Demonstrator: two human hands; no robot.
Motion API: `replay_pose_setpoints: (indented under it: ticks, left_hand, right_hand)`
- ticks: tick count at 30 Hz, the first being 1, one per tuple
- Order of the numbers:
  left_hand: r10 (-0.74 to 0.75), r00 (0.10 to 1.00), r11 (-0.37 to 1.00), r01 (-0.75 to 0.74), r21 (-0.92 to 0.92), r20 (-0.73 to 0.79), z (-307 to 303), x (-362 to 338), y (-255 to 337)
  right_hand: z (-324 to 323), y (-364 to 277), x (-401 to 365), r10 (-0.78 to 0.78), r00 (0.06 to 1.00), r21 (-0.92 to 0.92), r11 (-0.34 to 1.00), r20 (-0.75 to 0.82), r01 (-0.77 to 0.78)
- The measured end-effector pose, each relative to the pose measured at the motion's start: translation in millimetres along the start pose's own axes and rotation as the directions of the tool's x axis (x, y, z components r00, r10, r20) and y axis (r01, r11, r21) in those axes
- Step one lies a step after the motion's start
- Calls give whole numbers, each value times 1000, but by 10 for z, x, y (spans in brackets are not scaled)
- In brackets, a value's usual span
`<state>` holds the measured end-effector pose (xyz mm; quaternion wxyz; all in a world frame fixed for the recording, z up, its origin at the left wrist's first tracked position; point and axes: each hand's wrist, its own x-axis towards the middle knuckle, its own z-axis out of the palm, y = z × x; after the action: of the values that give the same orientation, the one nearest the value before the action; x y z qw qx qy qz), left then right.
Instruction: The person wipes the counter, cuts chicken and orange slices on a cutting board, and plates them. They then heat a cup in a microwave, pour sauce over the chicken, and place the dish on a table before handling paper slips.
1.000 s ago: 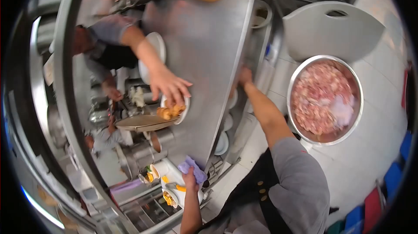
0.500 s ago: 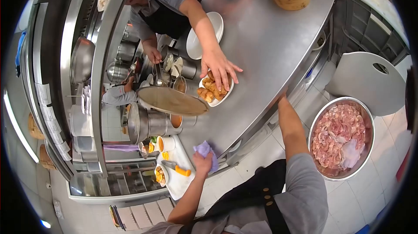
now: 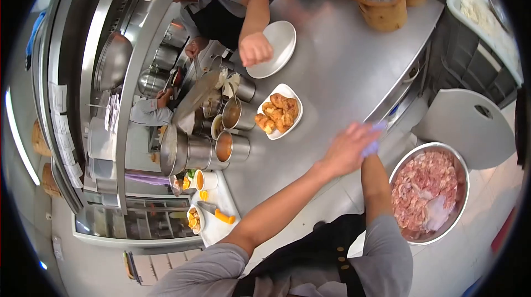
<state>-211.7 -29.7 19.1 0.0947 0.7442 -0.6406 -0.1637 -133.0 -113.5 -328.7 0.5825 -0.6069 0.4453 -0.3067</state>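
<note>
My left hand [image 3: 347, 150], blurred, reaches across to the table's front edge and closes on a purple cloth [image 3: 373, 139]. Behind the cloth and left hand, my right hand is mostly hidden; only the right forearm [image 3: 376, 183] shows clearly, and its fingers cannot be made out. Beyond them, a white dish [image 3: 299, 110] of browned, fried-looking pieces [image 3: 281, 111] rests on the steel table [image 3: 332, 59]. A co-worker's closed hand [image 3: 255, 50] is over a white oval plate [image 3: 284, 48].
Metal pots [image 3: 235, 146] line the table's left side. An orange-handled knife [image 3: 224, 217] lies on a white board [image 3: 213, 233]. Bamboo steamers [image 3: 381, 12] stand at the back. A bowl of raw meat [image 3: 426, 192] is at right, beside a grey stool [image 3: 464, 125].
My left hand has swung right with the purple cloth, meeting my right hand. The co-worker's hand has left the fried pieces and drawn back, now closed. The large round lid has tilted and moved left.
</note>
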Motion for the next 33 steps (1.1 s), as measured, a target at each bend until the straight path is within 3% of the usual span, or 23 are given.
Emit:
replay_pose_setpoints:
  ticks: [5,6,7,8,10,11,12,14,15,16,17,18,19,20,21,22,23,24,26,29,31,32,33]
  left_hand:
    - [-218,944,953,152,-261,-247,-105,-1086,218]
    - [-415,892,856,316,-409,-180,-202,-1414,129]
    - [-528,825,818,431,-381,-201,-149,-1823,-116]
    - [-568,739,823,507,-258,-362,-70,-2213,-346]
    - [-782,412,565,785,-254,-467,-25,-2751,-935]
    - [-836,249,396,890,-224,-490,-68,-2900,-1072]
    - [-852,213,364,897,-250,-479,18,-2979,-953]
    - [-746,584,617,787,-2,-321,219,-2803,-772]
    - [-507,819,838,541,68,-267,409,-2824,-576]
    - [-264,940,932,190,-309,-218,648,-2828,-371]
    - [-240,971,754,176,-632,-16,617,-2842,-9]
    - [-228,952,706,306,-638,205,525,-2824,251]
    - [-203,949,708,313,-633,242,817,-2937,252]
    - [-214,951,708,309,-635,225,1012,-3048,112]
    - [-403,894,569,410,-713,193,1160,-3193,-44]
    - [-576,796,399,472,-786,186,1214,-3325,-92]
    - [-664,693,94,451,-888,282,785,-3326,-28]
    - [-677,685,95,445,-890,270,670,-3326,-83]
    - [-838,424,-420,-98,-902,344,533,-3347,-195]
    - [-776,482,-599,-360,-716,407,350,-3368,-438]
    - [-763,518,-598,-337,-727,387,416,-3411,-541]
    - [-757,551,-586,-333,-739,352,440,-3396,-595]
    - [-777,463,-582,-267,-768,427,395,-3351,-575]
  right_hand:
    - [-873,-929,-866,322,940,-104,945,113,-311]
    - [-1153,-1237,-1154,398,908,-124,915,134,-383]
    - [-1406,-1464,-1427,342,938,-204,924,65,-323]
    - [-1630,-1551,-1666,505,851,-91,863,143,-497]
    - [-2038,-1485,-2162,240,970,-185,956,43,-229]
    - [-2325,-1117,-2317,-76,995,-291,952,66,92]
    - [-2497,-795,-2371,-381,917,-361,844,117,397]
    - [-2520,-2062,-2611,42,987,-171,985,155,-15]
    - [-2522,-2757,-2730,251,954,-103,966,164,-237]
    - [-2422,-2660,-2666,51,969,-128,992,241,-21]
    - [-2299,-2508,-2616,-143,934,-133,972,329,195]
    - [-1995,-2643,-2643,-21,921,17,1000,389,16]
    - [-1679,-2455,-2553,28,864,-193,978,503,81]
    - [-1341,-3247,-2650,263,772,-411,912,579,-2]
    - [-861,-2890,-2679,-46,778,-131,978,627,164]
    - [-454,-2815,-2700,-210,702,-97,924,680,370]
    - [-106,-2844,-2739,-198,644,-137,891,739,432]
    - [200,-2867,-2817,-177,584,-169,855,792,490]
    - [701,-2735,-2950,-298,532,-56,833,792,550]
    - [509,-2936,-2938,-431,531,1,777,730,629]
    - [-231,-3109,-2721,64,607,-26,997,792,-72]
    - [-570,-2912,-2571,130,777,100,966,617,-241]
    - [-911,-2578,-2349,23,915,265,954,403,-141]
